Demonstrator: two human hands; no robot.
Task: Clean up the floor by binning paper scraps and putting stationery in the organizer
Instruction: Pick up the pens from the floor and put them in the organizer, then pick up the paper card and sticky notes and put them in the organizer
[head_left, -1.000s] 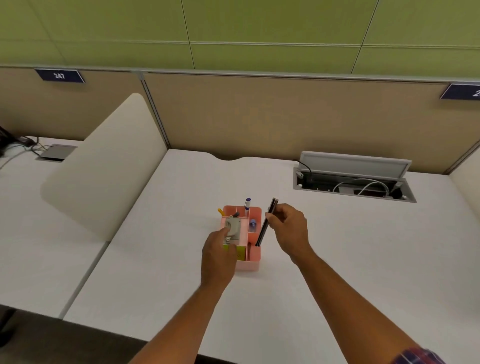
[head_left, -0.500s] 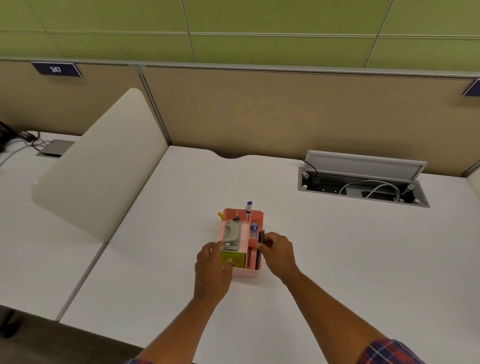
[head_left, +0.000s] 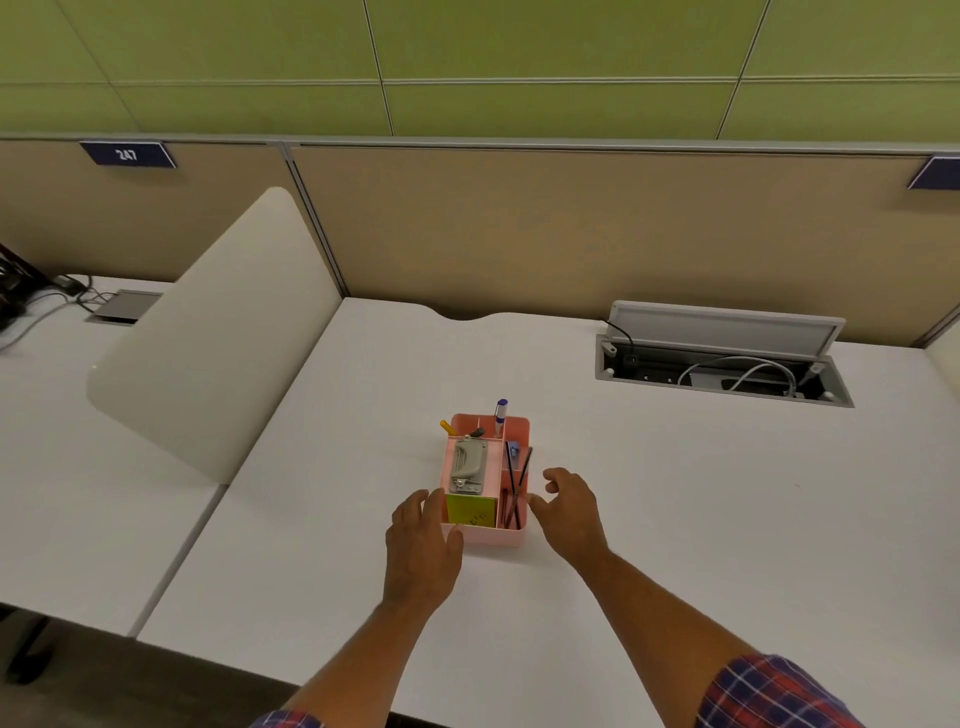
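Two hands flank our pink organizer (head_left: 488, 535) mid-counter (head_left: 675, 519): left hand (head_left: 423, 545) touching its corner, right hand (head_left: 569, 506) beside, both grips apart, empty. Sign (head_left: 127, 154) reads "247".

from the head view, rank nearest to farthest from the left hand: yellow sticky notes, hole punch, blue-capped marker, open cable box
1. Yellow sticky notes, beside the left hand, organizer's near end.
2. Hole punch, middle compartment.
3. Blue-capped marker, far end.
4. Open cable box, far right of desk.

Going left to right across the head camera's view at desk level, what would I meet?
Curved white divider → left hand → pink organizer → right hand → open cable tray.
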